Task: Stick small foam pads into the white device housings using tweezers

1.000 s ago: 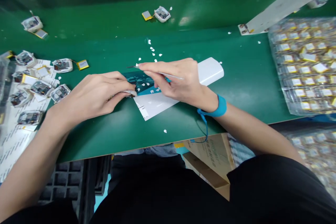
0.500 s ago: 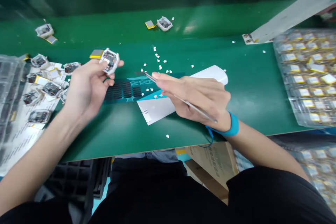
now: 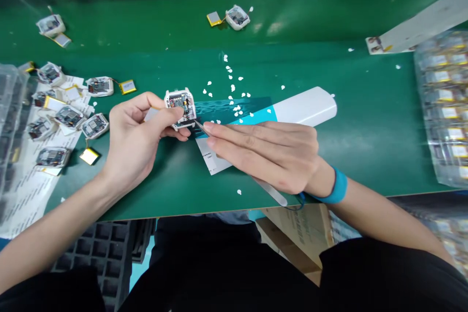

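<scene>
My left hand (image 3: 137, 139) holds a white watch-shaped casing (image 3: 188, 107) with its circuit board facing up, the thumb lying over the board. Metal tweezers (image 3: 272, 192) are gripped in my right hand (image 3: 266, 151), and their tip meets the lower right edge of the casing. Beneath and beside the hands lie a dark patterned film strip (image 3: 256, 103) and a curled white sheet (image 3: 303, 107) with a blue part. Small white round pieces (image 3: 233, 88) are scattered behind the hands. A blue band circles my right wrist.
Several open casings with batteries (image 3: 70, 116) lie at the left on printed paper (image 3: 27, 204), beside a clear tray (image 3: 10, 107). Another casing (image 3: 237, 17) sits at the back. A tray of batteries (image 3: 444, 107) and a white metal bracket (image 3: 413, 31) stand at the right.
My left hand has moved right with the casing, now turned more upright. The tweezers in my right hand have come down from the film to the casing's edge. The view has shifted slightly.
</scene>
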A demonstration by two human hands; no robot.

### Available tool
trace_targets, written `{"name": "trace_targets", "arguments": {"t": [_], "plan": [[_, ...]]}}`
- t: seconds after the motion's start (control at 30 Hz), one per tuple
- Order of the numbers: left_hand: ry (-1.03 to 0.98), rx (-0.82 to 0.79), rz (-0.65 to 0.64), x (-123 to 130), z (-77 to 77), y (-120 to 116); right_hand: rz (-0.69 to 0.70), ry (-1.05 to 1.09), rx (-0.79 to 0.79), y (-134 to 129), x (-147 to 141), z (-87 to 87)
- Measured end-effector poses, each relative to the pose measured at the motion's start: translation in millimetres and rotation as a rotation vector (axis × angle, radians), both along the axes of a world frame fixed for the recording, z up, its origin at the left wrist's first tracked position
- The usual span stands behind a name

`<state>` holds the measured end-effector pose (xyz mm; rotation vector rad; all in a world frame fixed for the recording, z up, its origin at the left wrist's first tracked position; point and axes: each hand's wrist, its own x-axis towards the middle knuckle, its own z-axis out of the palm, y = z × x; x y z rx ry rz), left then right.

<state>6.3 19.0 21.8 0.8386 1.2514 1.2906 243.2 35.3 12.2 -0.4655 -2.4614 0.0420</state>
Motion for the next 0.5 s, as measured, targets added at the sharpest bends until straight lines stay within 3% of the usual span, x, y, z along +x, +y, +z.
{"name": "trace_targets", "arguments": {"t": [0.37, 0.5], "plan": [[0.079, 0.017, -0.007, 4.8, 0.3, -3.8, 0.058, -0.003, 0.012, -0.9, -1.3, 2.0], [0.092, 0.031, -0.004, 6.4, 0.2, -5.4, 0.099, 0.019, -0.05, 0.8, -0.5, 0.0]]}}
